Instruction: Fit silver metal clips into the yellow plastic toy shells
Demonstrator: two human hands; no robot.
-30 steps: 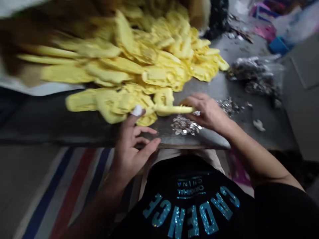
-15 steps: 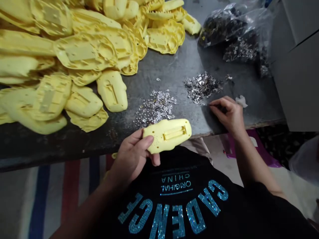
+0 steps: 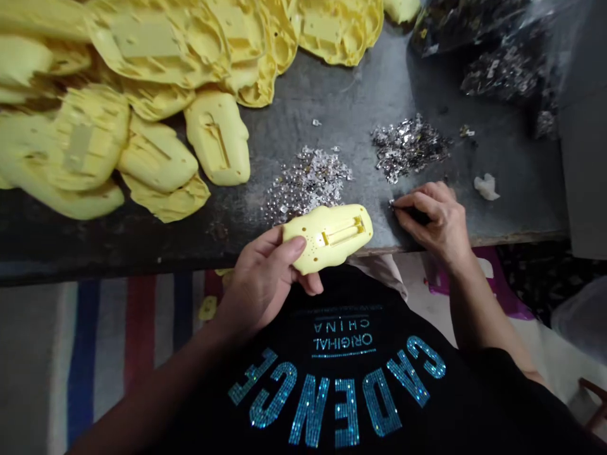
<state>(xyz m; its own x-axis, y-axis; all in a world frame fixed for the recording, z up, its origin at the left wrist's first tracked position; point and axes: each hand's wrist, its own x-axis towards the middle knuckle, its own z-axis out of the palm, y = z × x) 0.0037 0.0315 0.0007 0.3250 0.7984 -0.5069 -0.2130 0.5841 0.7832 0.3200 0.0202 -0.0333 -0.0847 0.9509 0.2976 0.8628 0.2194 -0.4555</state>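
My left hand (image 3: 270, 272) grips one end of a yellow plastic shell (image 3: 332, 237), thumb on top and fingers beneath. The shell has a narrow rectangular battery slot, with small holes nearer my thumb, and is held at the table's front edge. My right hand (image 3: 434, 218) is closed in a pinch above the table, with a small shiny metal contact piece (image 3: 391, 203) at its fingertips. Just beyond it lies a heap of small metal contacts (image 3: 410, 148). A second, lighter heap of metal pieces (image 3: 310, 180) spreads behind the shell.
Many yellow shells (image 3: 156, 44) are piled at the left and back of the dark table (image 3: 332, 95). A clear bag of metal parts (image 3: 507, 69) sits at the back right, near a crumpled white scrap (image 3: 487, 187). A grey panel (image 3: 588, 151) stands at the right.
The view has shifted down and closer to the table. My right hand has drawn slightly away from the dark heap, and a metal piece now shows at its fingertips. The left hand still holds the shell.
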